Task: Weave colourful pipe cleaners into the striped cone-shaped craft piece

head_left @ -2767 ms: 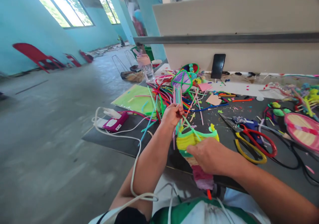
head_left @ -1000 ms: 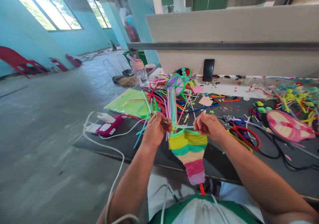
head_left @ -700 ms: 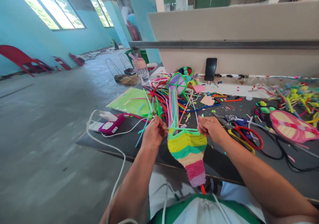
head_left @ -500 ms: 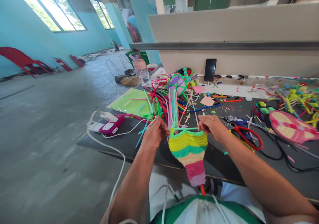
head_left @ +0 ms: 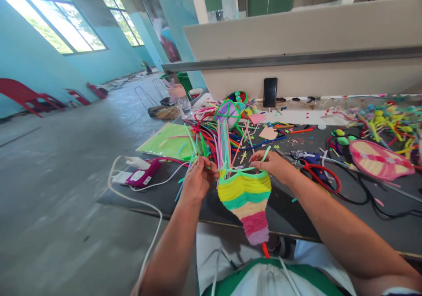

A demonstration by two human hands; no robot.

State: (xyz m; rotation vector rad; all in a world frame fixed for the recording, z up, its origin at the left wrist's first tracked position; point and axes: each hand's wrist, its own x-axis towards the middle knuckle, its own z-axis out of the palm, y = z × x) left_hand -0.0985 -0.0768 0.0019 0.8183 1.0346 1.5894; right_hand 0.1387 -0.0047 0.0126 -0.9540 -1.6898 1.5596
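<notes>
A striped craft piece [head_left: 245,199] made of pipe cleaners hangs over the table's near edge, wide at the top and narrowing downward. Its bands run yellow, teal, cream, deep pink and lilac, with a red-orange stem at the bottom. Along its top edge stretches a mint-green pipe cleaner [head_left: 240,170]. My left hand [head_left: 198,179] pinches that strip's left end beside the upper left corner. At the right, my right hand [head_left: 272,165] has its fingers closed on the same strip, whose free end slants up above them. Pastel pipe cleaners [head_left: 224,142] lie just behind.
Red-handled scissors [head_left: 321,177] lie right of my right hand, near a pink-and-cream oval piece [head_left: 380,157]. A purple power bank [head_left: 144,173] with a white cable sits at left. Behind are a phone [head_left: 270,92], a water bottle [head_left: 182,100] and a green sheet [head_left: 165,142].
My right hand has shifted slightly inward along the mint-green pipe cleaner, and more of its free end now sticks up, bent. My left hand keeps its pinch. The whole view has shifted a little.
</notes>
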